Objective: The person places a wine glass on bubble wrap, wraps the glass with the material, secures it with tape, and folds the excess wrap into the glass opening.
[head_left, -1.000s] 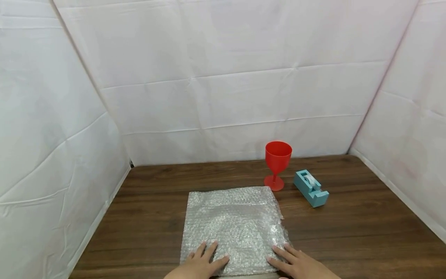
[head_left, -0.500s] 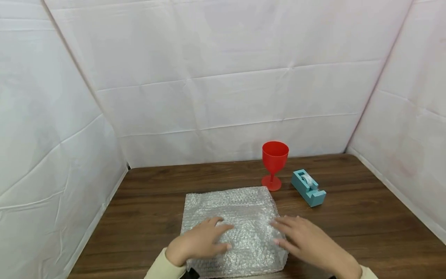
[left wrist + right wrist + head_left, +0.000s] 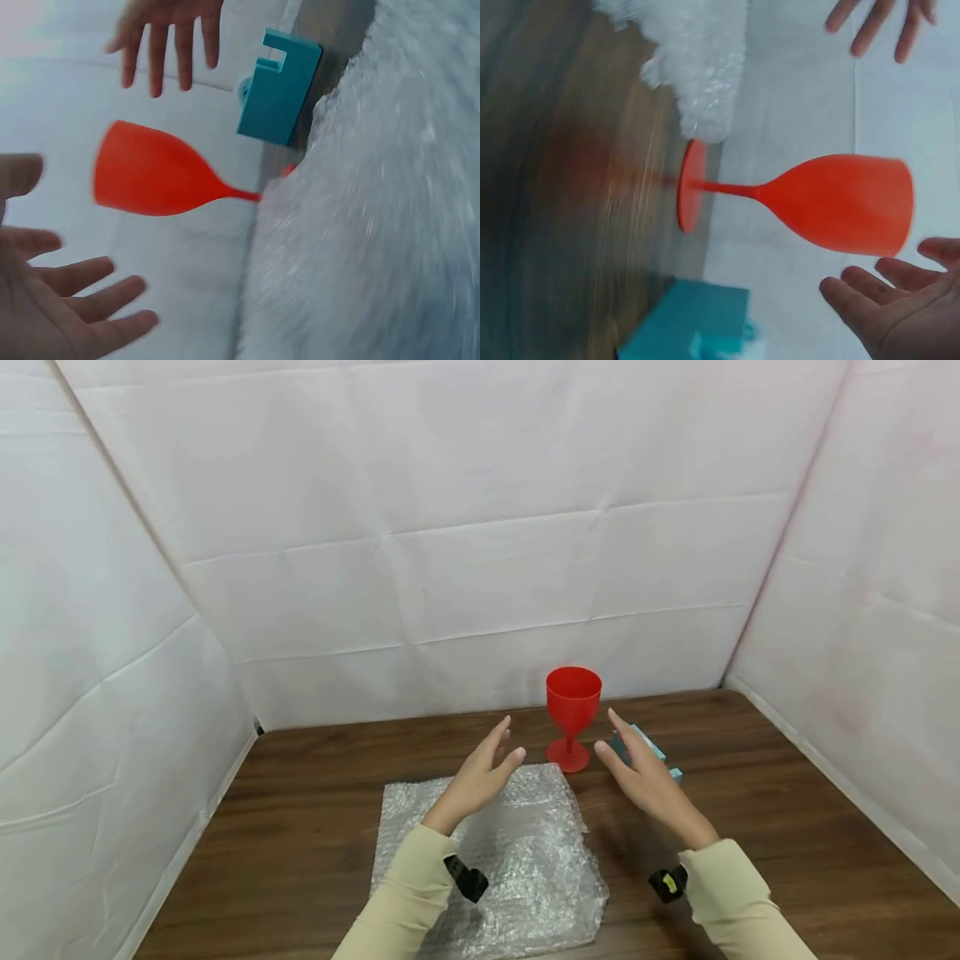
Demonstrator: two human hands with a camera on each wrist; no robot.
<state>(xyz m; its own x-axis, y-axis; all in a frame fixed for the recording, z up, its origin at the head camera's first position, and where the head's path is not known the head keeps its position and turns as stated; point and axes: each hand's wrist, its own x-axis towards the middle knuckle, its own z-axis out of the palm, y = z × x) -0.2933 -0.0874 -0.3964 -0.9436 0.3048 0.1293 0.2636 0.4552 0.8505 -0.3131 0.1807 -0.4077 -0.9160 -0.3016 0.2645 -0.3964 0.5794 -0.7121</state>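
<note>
I see 1 red goblet (image 3: 573,697), upright on the table (image 3: 300,818), between the two hands' fingertips and slightly beyond them. 2 hands: left hand (image 3: 480,777), right hand (image 3: 648,777). Fingers on both extended, thumbs spread wide, gripping nothing. 1 sheet of bubble wrap (image 3: 532,852) lies below the left fingers, corner at the goblet's base. 1 teal tape dispenser (image 3: 281,90) sits past the right fingers, part-hidden by them from above. 3 white cloth walls (image 3: 480,568) beyond all fingers.
</note>
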